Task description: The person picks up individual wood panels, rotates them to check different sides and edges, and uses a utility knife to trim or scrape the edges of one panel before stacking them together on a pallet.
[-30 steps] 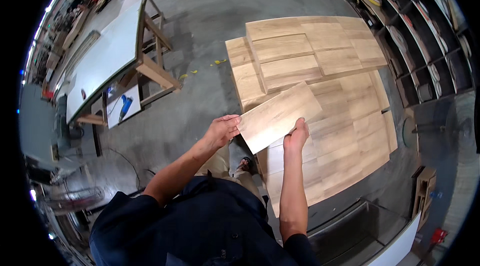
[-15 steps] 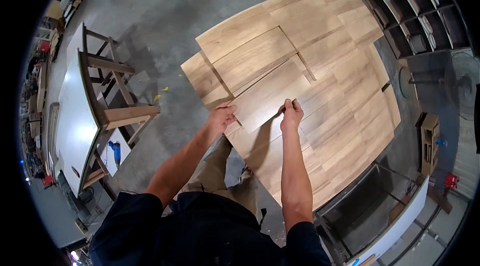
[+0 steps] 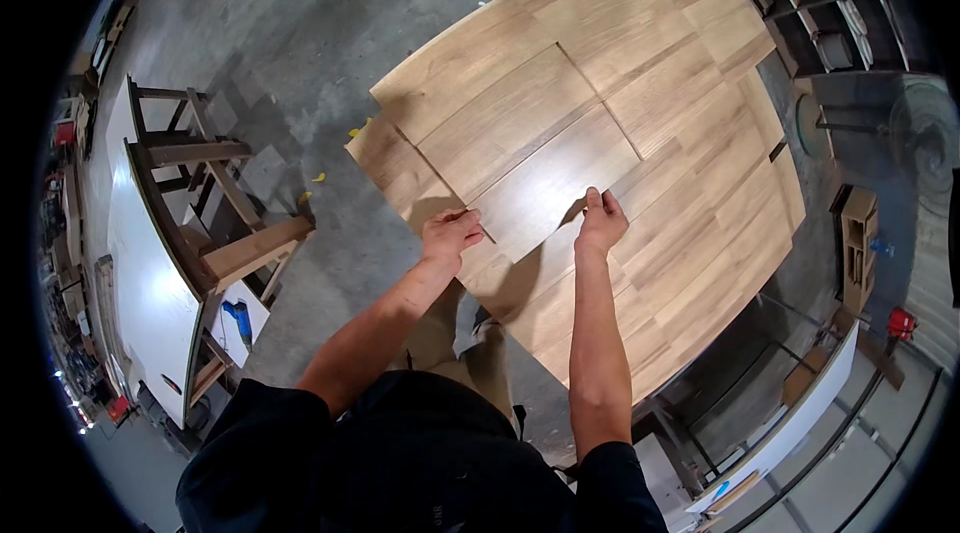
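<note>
A thin, light wood-look plank [image 3: 545,193] lies low over a bed of matching planks, almost level with its neighbours. My left hand [image 3: 450,235] is closed at its left end, thumb and fingers at the edge. Along the near edge, my right hand [image 3: 602,223] pinches with thumb and forefinger. Both sets of fingertips partly cover the rim they grip. Around it, the laid planks [image 3: 680,183] form a wide, staggered sheet. Narrow dark seams show beside the plank's far side and at both ends.
To the left stands a white-topped table [image 3: 150,253] with wooden legs [image 3: 250,253], and a blue cordless drill [image 3: 238,323] lies near it. Dark shelving [image 3: 830,23] fills the far right. A metal-framed stand with a white panel [image 3: 790,423] is at the lower right.
The plank has moved down and lined up with the planks around it; before, it sat askew and overlapped them. My right hand has shifted slightly right, my left slightly right too.
</note>
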Tool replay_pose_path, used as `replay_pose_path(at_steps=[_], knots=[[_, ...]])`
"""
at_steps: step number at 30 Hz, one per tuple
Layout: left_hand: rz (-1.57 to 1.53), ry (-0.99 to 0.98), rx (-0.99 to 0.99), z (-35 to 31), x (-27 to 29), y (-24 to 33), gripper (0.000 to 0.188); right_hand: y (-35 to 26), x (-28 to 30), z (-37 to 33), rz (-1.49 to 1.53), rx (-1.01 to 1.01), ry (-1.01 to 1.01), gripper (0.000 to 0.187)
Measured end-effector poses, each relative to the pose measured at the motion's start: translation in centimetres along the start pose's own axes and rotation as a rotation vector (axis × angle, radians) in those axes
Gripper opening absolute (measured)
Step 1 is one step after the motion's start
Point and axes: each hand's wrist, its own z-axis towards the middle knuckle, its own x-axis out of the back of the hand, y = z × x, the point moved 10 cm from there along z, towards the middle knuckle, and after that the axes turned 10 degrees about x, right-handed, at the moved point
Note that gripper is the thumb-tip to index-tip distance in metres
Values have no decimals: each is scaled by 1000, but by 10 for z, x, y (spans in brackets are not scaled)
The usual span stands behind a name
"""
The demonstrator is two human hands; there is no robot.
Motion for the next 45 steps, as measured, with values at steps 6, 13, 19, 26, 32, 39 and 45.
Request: replay_pose_path(at_steps=[6, 13, 19, 26, 32, 39, 45], knots=[[188, 42, -19, 4, 1, 1, 13, 4, 2, 1, 41, 13, 61, 34], [178, 31, -71, -1, -2, 0, 18, 8, -1, 2, 139, -40, 81, 30], [195, 36, -93, -4, 7, -3, 19, -1, 13, -25, 256, -31, 33, 16], [420, -150, -209, -34, 43, -44, 11, 59, 140, -142, 57, 78, -67, 22], [659, -247, -202, -70, 54, -149, 15, 160, 336, -282, 270, -220, 76, 23], [1072, -618, 65, -182, -74, -398, 14, 286, 604, -465, 419, -373, 703, 17], [1430, -890, 226, -290, -145, -578, 15, 334, 753, -568, 487, -385, 1036, 18]])
